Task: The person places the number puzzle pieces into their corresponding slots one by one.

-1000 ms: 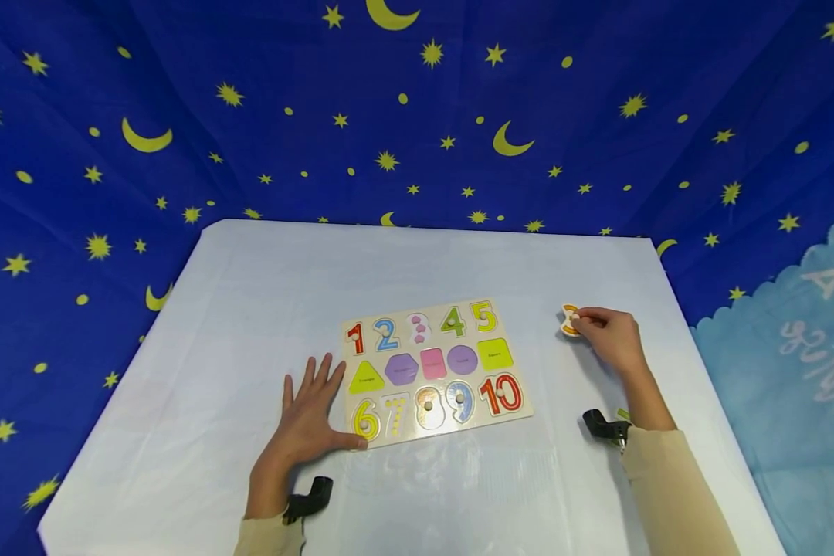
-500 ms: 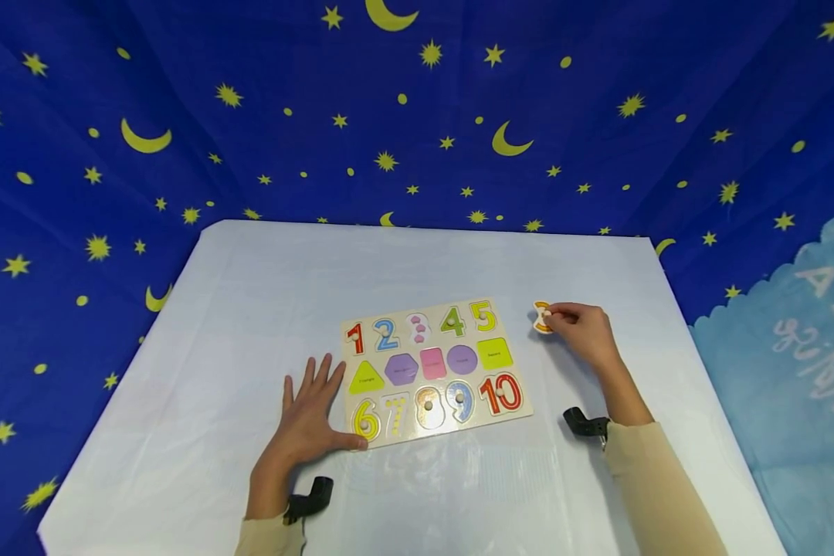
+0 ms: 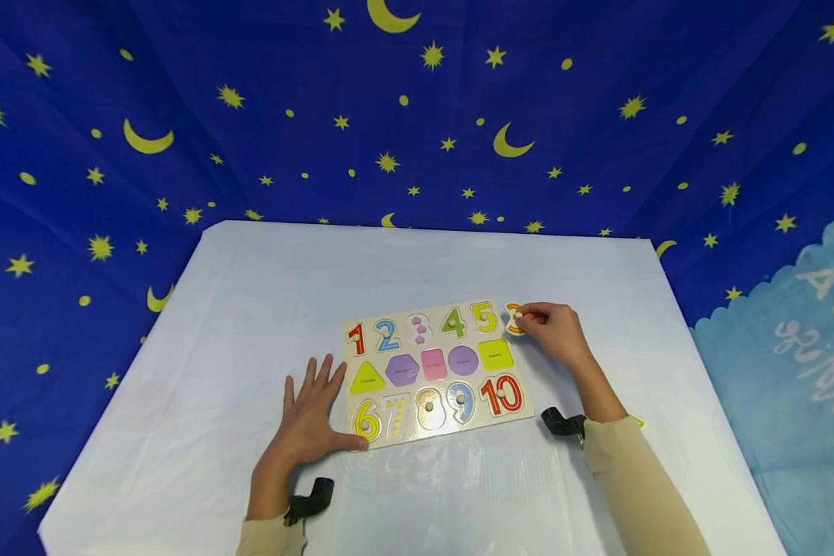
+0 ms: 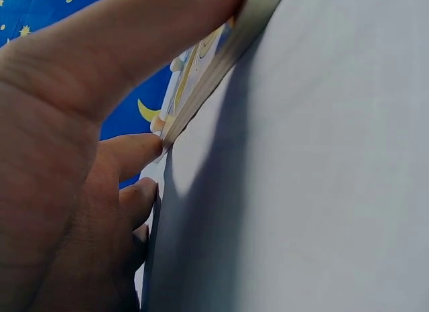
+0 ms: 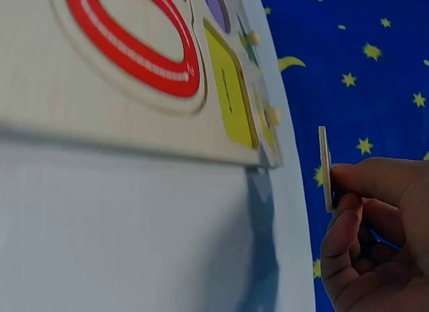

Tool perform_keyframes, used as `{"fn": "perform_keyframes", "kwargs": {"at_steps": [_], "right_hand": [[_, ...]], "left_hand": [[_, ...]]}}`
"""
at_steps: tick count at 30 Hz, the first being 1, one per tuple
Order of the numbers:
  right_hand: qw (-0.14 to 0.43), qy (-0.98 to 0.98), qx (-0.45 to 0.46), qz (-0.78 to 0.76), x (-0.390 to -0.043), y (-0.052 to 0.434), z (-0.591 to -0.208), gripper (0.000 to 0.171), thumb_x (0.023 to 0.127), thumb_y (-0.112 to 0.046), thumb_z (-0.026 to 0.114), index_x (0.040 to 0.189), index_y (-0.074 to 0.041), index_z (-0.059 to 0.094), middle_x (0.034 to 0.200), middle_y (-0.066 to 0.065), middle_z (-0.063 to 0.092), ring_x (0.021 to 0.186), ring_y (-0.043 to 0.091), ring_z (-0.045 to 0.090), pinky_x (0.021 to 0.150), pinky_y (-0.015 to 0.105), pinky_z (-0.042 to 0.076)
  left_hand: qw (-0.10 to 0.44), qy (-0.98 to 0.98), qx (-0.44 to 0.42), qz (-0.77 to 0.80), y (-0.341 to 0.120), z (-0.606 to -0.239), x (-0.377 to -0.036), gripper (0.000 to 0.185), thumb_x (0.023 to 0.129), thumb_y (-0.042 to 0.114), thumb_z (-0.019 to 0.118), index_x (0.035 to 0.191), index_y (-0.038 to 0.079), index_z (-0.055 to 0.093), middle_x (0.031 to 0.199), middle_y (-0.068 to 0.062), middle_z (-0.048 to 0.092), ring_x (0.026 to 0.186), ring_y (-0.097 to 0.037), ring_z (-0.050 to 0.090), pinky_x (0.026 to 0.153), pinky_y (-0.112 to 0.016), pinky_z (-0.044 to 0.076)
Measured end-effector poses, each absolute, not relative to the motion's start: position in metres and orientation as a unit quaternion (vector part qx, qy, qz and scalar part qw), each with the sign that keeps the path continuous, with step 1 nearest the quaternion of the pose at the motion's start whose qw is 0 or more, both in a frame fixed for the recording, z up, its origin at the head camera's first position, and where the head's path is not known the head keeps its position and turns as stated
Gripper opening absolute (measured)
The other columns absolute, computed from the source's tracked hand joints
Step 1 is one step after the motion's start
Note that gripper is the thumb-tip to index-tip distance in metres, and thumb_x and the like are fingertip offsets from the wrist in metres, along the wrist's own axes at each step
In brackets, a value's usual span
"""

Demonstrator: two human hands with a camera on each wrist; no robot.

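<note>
A wooden number puzzle board [image 3: 417, 446] lies on the table, several numbers with small knobs set in it. In its top row the 3 recess [image 3: 419, 330] shows printed pink shapes; the 7 recess [image 3: 395, 415] shows yellow dots. My right hand [image 3: 554, 330] pinches the orange number 3 piece [image 3: 513, 318] by its knob, just past the board's upper right corner. In the right wrist view the number 3 piece [image 5: 325, 168] appears edge-on, above the table. My left hand [image 3: 307, 421] rests at the board's left side with fingers spread, thumb on the lower left corner.
Beside the right sleeve a bit of a yellow thing [image 3: 639, 421] shows, mostly hidden. The white table [image 3: 250, 278] meets a blue star-and-moon cloth [image 3: 445, 100] at the back. A light blue lettered cloth [image 3: 792, 347] hangs at the right.
My right hand has carried the number 3 piece leftward from the right of the table to the board's upper right corner. My left hand and the board have stayed put.
</note>
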State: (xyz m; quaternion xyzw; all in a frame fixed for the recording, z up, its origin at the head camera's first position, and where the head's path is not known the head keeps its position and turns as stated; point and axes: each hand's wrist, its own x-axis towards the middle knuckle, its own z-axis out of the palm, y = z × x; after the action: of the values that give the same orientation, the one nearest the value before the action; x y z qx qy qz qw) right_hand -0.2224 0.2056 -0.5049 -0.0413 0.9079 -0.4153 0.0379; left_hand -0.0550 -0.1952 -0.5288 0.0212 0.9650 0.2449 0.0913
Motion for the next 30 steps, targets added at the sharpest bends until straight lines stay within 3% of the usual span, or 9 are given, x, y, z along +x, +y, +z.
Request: {"fn": "perform_keyframes", "kwargs": {"at_steps": [13, 30], "right_hand": [[0.049, 0.9, -0.074, -0.426, -0.224, 0.178, -0.506, 0.025, 0.089, -0.022, 0.069, 0.105, -0.003, 0.07, 0.087, 0.006, 0.066, 0.076, 0.021, 0.057, 0.067, 0.034, 0.049], [0.062, 0.887, -0.108, -0.446, -0.226, 0.14, -0.513, 0.021, 0.089, -0.024, 0.069, 0.102, -0.007, 0.071, 0.085, 0.003, 0.066, 0.073, 0.018, 0.058, 0.062, 0.03, 0.049]], "left_hand": [[0.098, 0.965, 0.022, 0.243, -0.195, -0.53, -0.056, 0.136, 0.046, 0.073, 0.08, 0.154, 0.017, 0.021, 0.161, -0.007, 0.006, 0.145, -0.029, -0.009, 0.109, -0.057, -0.014], [0.09, 0.965, 0.023, 0.244, -0.196, -0.531, -0.055, 0.135, 0.046, 0.072, 0.081, 0.154, 0.016, 0.022, 0.161, -0.007, 0.007, 0.145, -0.03, -0.008, 0.109, -0.059, -0.012]]}}
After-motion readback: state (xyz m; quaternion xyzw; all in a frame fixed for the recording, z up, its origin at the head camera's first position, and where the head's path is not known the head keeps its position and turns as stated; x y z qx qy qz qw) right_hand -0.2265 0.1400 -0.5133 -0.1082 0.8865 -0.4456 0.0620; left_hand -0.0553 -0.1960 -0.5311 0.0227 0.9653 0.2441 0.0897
